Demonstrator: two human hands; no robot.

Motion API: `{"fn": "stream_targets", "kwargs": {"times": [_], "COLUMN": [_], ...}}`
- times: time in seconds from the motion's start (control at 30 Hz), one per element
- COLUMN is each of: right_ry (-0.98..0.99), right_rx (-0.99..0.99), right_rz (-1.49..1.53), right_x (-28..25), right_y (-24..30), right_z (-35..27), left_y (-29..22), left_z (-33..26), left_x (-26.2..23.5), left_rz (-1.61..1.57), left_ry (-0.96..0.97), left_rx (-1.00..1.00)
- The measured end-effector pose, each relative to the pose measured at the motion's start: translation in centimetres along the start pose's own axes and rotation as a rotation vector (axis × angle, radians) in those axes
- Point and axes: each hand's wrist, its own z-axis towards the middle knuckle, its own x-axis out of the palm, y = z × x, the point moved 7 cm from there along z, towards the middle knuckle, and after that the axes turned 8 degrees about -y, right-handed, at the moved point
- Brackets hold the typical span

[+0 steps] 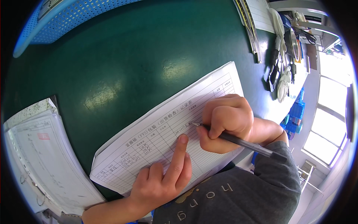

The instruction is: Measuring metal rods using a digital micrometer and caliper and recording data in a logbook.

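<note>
The left hand (158, 184), grasping nothing, should press the form (160, 132) flat; the right hand (228, 123), gripping the pen (248, 143) low, should write with light strokes

The shirt (261, 190) is dark grey, short-sleeved — pale letters (226, 187) across its front

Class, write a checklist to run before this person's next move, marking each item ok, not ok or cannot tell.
1. Pen held in right hand: ok.
2. Pen tip over the form: ok.
3. Left hand on the form: ok, forefinger extended.
4. Whole form visible: not ok; both hands cover parts.
5. Binder papers apart from form: cannot tell.
6. Basket clear of form: ok.
</note>
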Motion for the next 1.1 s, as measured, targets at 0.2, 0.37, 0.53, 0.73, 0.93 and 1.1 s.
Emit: {"fn": "stream_targets", "kwargs": {"times": [0.2,0.37,0.53,0.73,0.93,1.1], "right_ry": [-0.006,-0.002,-0.008,0.010,-0.004,-0.022], "right_rx": [0.001,0.008,0.008,0.017,0.006,-0.023], "right_rz": [-0.004,-0.005,0.001,0.020,0.005,-0.007], "right_x": [-0.05,0.00,-0.01,0.08,-0.12,-0.31], "right_y": [0.00,-0.06,-0.14,-0.14,-0.09,0.01], "right_z": [0.06,-0.02,0.02,0.05,-0.09,-0.12], "left_y": [-0.03,-0.05,-0.03,0.02,-0.08,-0.07], "left_z": [0.01,-0.01,-0.09,0.01,0.06,-0.06], "left_x": [0.03,0.08,0.03,0.00,0.02,0.04], "left_rz": [0.007,0.006,0.005,-0.001,0.005,0.006], "left_ry": [0.000,0.002,-0.001,-0.004,-0.007,-0.005], "left_rx": [0.002,0.004,-0.001,-0.005,-0.003,-0.003]}}
